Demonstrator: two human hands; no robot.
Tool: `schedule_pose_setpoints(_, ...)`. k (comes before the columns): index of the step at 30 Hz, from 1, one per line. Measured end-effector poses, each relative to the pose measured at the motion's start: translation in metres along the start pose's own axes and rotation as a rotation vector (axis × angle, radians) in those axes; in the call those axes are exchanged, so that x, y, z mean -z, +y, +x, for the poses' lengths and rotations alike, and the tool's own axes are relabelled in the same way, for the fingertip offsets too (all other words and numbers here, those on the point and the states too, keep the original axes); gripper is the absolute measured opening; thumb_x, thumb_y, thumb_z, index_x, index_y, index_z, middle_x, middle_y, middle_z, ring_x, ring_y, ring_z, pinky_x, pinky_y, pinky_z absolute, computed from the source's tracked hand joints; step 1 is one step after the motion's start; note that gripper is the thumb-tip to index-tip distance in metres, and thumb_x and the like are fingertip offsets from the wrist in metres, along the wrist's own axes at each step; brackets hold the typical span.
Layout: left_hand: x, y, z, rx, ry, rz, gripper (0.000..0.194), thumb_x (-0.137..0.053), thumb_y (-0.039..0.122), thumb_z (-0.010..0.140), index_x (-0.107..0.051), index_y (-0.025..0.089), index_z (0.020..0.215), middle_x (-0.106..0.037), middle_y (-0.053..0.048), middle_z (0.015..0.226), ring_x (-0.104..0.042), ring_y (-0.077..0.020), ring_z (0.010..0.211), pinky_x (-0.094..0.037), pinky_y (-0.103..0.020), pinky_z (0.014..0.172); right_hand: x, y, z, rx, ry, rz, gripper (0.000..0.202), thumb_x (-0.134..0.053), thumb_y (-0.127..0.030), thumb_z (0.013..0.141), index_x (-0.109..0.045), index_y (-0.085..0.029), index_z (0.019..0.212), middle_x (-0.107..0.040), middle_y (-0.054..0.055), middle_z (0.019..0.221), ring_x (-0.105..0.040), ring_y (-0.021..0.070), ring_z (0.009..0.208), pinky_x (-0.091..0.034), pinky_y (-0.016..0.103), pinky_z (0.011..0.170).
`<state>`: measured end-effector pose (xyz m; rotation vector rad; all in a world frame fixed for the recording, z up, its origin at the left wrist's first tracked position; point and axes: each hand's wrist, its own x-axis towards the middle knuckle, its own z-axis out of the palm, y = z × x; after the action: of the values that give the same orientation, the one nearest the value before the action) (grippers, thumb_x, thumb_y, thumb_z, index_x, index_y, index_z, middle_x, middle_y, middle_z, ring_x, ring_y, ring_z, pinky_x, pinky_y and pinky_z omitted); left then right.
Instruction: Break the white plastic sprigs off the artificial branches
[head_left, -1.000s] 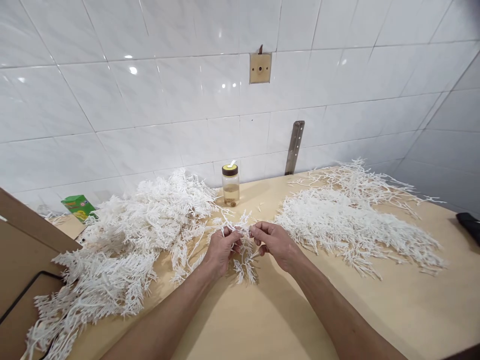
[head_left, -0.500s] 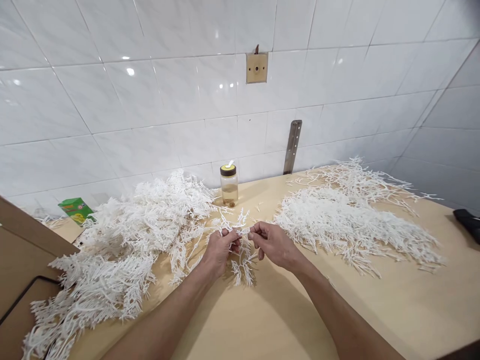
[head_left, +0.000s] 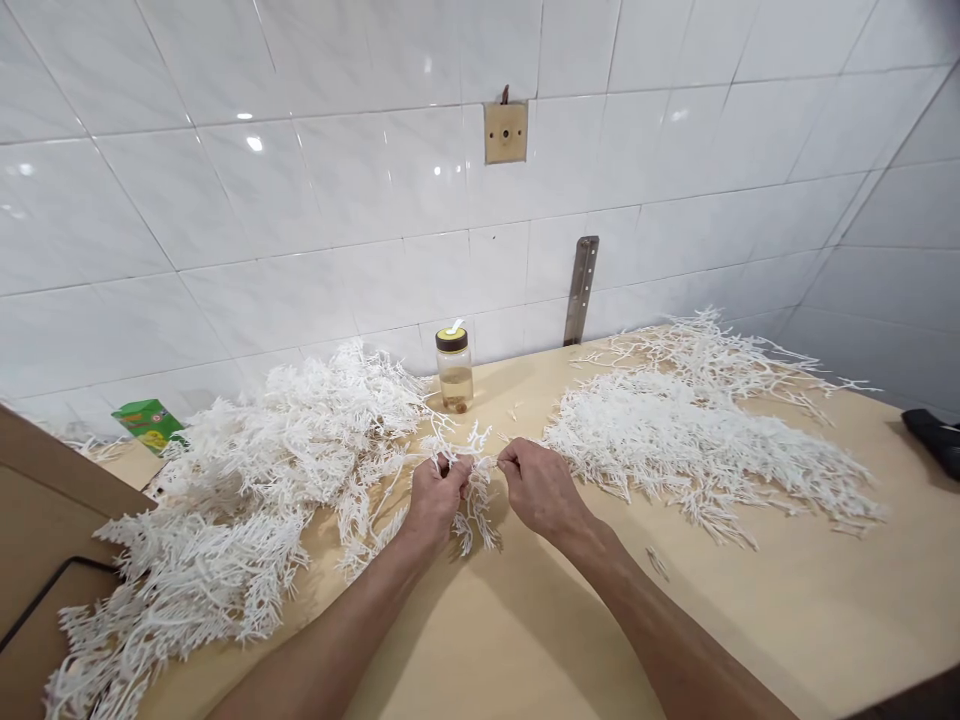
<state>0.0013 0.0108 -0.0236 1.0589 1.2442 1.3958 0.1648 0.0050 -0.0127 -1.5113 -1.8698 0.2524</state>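
My left hand [head_left: 439, 495] is closed round a white plastic branch [head_left: 474, 525], whose forked twigs stick out above and below the fingers. Just to its right, my right hand [head_left: 541, 485] has thumb and forefinger pinched at a thin white tip on that branch's side. The fingertips hide exactly what they grip. Left of my hands lies a large heap of white branches [head_left: 292, 420]. A flatter pile of white branches [head_left: 675, 430] spreads out on the right, with barer stems [head_left: 720, 345] behind it.
A clear jar [head_left: 455, 385] with a dark lid and some liquid stands behind my hands. Small white bits [head_left: 657, 562] lie on the table [head_left: 585, 630]. At left are a green packet [head_left: 148, 425] and a cardboard box [head_left: 60, 470]; a black object [head_left: 934, 440] sits far right.
The branch and my left hand have shifted slightly left and up. My right hand has turned a little, its fingers now more tucked under. The whole view has shifted slightly.
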Motion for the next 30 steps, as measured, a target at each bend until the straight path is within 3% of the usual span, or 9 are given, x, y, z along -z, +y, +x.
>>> schedule_pose_setpoints(2, 0.006, 0.003, 0.005, -0.024, 0.067, 0.011, 0.036, -0.074, 0.040, 0.063, -0.049, 0.018, 0.050, -0.046, 0.004, 0.044, -0.040, -0.0090, 0.043, -0.031, -0.024, 0.047, 0.007, 0.009, 0.003, -0.107, 0.035, -0.052, 0.018, -0.043, -0.014, 0.086, -0.056, -0.019, 0.075, -0.065, 0.007, 0.073, -0.056, 0.0193, 0.066, -0.037, 0.030, 0.064)
schedule_pose_setpoints(5, 0.009, 0.008, 0.008, -0.039, 0.021, 0.002, 0.036, -0.075, 0.041, 0.064, -0.050, 0.018, 0.050, -0.050, 0.002, 0.047, -0.045, -0.0099, 0.047, -0.036, -0.024, 0.050, 0.019, 0.030, 0.007, -0.228, 0.074, -0.119, 0.017, -0.044, -0.014, 0.084, -0.057, -0.020, 0.075, -0.065, 0.008, 0.075, -0.058, 0.0211, 0.068, -0.038, 0.030, 0.064)
schedule_pose_setpoints(9, 0.000, 0.010, 0.001, -0.017, -0.028, -0.041, 0.047, -0.079, 0.048, 0.063, -0.045, 0.019, 0.049, -0.044, 0.005, 0.047, -0.041, -0.0082, 0.045, -0.037, -0.024, 0.049, 0.025, 0.035, 0.008, -0.244, 0.139, -0.104, 0.014, -0.050, -0.018, 0.081, -0.062, -0.017, 0.088, -0.068, 0.013, 0.093, -0.064, 0.0220, 0.077, -0.042, 0.030, 0.066)
schedule_pose_setpoints(11, -0.005, 0.009, -0.003, -0.009, -0.016, -0.047, 0.048, -0.080, 0.050, 0.062, -0.046, 0.019, 0.052, -0.040, 0.007, 0.048, -0.037, -0.0070, 0.043, -0.034, -0.023, 0.046, 0.022, 0.023, 0.005, -0.258, 0.038, 0.056, 0.017, -0.049, -0.029, 0.086, -0.062, -0.018, 0.082, -0.067, 0.008, 0.080, -0.065, 0.0197, 0.067, -0.043, 0.029, 0.060)
schedule_pose_setpoints(14, -0.010, 0.008, -0.007, -0.008, 0.003, -0.043, 0.049, -0.080, 0.052, 0.061, -0.044, 0.019, 0.055, -0.036, 0.008, 0.049, -0.033, -0.0059, 0.043, -0.029, -0.022, 0.044, 0.013, -0.002, -0.001, -0.305, -0.220, 0.453, 0.035, -0.047, -0.051, 0.088, -0.060, -0.020, 0.077, -0.057, -0.001, 0.059, -0.057, 0.0139, 0.042, -0.041, 0.025, 0.044)
schedule_pose_setpoints(17, -0.012, 0.005, -0.009, -0.035, 0.026, 0.001, 0.053, -0.080, 0.053, 0.060, -0.039, 0.020, 0.054, -0.034, 0.009, 0.048, -0.030, -0.0056, 0.044, -0.027, -0.022, 0.044, 0.002, -0.016, -0.004, -0.360, -0.275, 0.704, 0.041, -0.053, -0.059, 0.084, -0.059, -0.019, 0.078, -0.053, -0.004, 0.056, -0.051, 0.0110, 0.035, -0.040, 0.024, 0.038)
schedule_pose_setpoints(23, -0.009, 0.002, -0.009, -0.078, 0.044, 0.109, 0.043, -0.078, 0.050, 0.063, -0.048, 0.018, 0.057, -0.038, 0.008, 0.049, -0.032, -0.0067, 0.047, -0.027, -0.022, 0.046, -0.007, -0.015, -0.002, -0.429, -0.241, 0.831, 0.029, -0.065, -0.045, 0.078, -0.057, -0.018, 0.070, -0.052, -0.004, 0.055, -0.049, 0.0094, 0.036, -0.045, 0.024, 0.038)
schedule_pose_setpoints(30, -0.009, -0.001, -0.007, -0.066, -0.020, 0.159, 0.053, -0.073, 0.052, 0.068, -0.033, 0.021, 0.055, -0.030, 0.008, 0.047, -0.028, -0.0067, 0.045, -0.025, -0.022, 0.045, -0.008, -0.015, -0.001, -0.381, -0.114, 0.761, 0.012, -0.064, -0.031, 0.075, -0.058, -0.020, 0.076, -0.055, -0.004, 0.059, -0.051, 0.0099, 0.039, -0.048, 0.025, 0.040)
